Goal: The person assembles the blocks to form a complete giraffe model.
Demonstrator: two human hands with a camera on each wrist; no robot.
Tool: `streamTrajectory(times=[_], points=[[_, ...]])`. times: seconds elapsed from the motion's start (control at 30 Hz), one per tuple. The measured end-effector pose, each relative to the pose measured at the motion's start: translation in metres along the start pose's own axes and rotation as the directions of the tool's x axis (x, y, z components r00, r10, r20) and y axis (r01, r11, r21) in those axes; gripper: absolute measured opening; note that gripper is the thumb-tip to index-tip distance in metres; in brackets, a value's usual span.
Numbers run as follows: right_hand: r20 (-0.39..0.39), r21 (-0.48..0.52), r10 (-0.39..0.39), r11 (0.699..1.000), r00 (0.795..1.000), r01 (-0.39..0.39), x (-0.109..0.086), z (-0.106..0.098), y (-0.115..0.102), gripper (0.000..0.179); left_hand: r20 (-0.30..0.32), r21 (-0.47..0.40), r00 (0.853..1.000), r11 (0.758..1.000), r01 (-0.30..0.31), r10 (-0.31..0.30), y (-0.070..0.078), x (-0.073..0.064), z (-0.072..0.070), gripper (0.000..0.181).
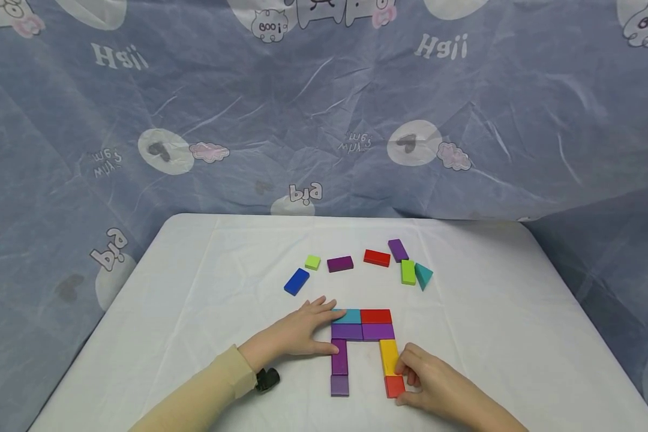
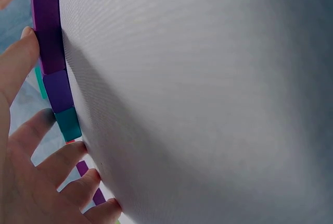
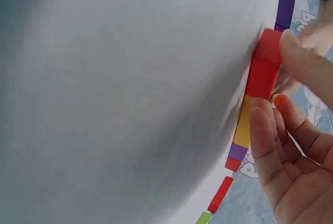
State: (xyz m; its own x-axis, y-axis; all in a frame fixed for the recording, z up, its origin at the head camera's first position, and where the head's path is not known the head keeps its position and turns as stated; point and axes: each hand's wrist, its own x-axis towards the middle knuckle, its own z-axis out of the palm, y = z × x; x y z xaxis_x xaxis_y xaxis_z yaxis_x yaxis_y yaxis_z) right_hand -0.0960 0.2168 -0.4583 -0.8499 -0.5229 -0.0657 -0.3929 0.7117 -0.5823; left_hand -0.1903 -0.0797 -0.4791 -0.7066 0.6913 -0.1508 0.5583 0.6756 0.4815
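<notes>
My left hand (image 1: 308, 330) spreads its fingers along the left side of an arch-shaped layout of flat-lying blocks. Its index fingertip touches the teal block (image 1: 351, 316), and its thumb rests against a dark purple block (image 1: 339, 360). At the lower right leg, my right hand (image 1: 429, 378) pinches a red block (image 3: 264, 62), thumb by its near end and fingertips where it meets the yellow block (image 1: 389, 357). Another red block (image 1: 375, 316) and two purple blocks, left (image 1: 347, 332) and right (image 1: 378, 331), form the top. A lighter purple block (image 1: 339, 386) ends the left leg.
Behind the layout lie loose blocks: blue (image 1: 297, 281), small green (image 1: 312, 262), dark purple (image 1: 340, 264), red (image 1: 377, 258), purple (image 1: 398, 250), green (image 1: 408, 272) and a teal triangle (image 1: 423, 276). A dark object (image 1: 267, 380) shows by the left wrist. Printed cloth (image 1: 324, 120) hangs behind the white table (image 1: 491, 288).
</notes>
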Motion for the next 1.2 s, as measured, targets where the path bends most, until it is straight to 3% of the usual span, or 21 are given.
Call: streamTrajectory(times=[0.13,0.27,0.43,0.63,1.03,1.2], points=[[-0.014,0.01,0.022,1.0,1.0,-0.021,0.006,-0.011,0.002,0.034,0.003,-0.001,1.0,1.0,-0.001,0.001,0.0,-0.001,0.0,0.076],[-0.08,-0.053,0.076,0.995,0.994,-0.08,0.022,-0.024,0.007,0.033,0.004,-0.005,1.0,1.0,0.003,-0.003,-0.001,-0.001,-0.001,0.076],[-0.19,-0.122,0.128,0.981,0.973,-0.153,0.044,-0.038,0.017,0.034,0.003,-0.001,1.0,1.0,0.001,-0.001,-0.002,-0.001,0.001,0.077],[-0.286,-0.108,0.154,0.975,0.946,-0.192,0.062,-0.048,0.04,0.028,0.007,-0.007,1.0,1.0,-0.001,0.001,-0.001,0.0,0.003,0.077],[-0.326,-0.037,0.318,0.937,0.89,-0.348,0.09,-0.058,0.069,0.048,-0.005,0.012,1.0,1.0,-0.009,0.009,-0.001,-0.001,0.001,0.077],[-0.308,-0.067,0.345,0.922,0.887,-0.382,0.1,-0.06,0.075,0.06,-0.006,0.015,1.0,1.0,-0.012,0.012,-0.002,-0.001,0.001,0.077]])
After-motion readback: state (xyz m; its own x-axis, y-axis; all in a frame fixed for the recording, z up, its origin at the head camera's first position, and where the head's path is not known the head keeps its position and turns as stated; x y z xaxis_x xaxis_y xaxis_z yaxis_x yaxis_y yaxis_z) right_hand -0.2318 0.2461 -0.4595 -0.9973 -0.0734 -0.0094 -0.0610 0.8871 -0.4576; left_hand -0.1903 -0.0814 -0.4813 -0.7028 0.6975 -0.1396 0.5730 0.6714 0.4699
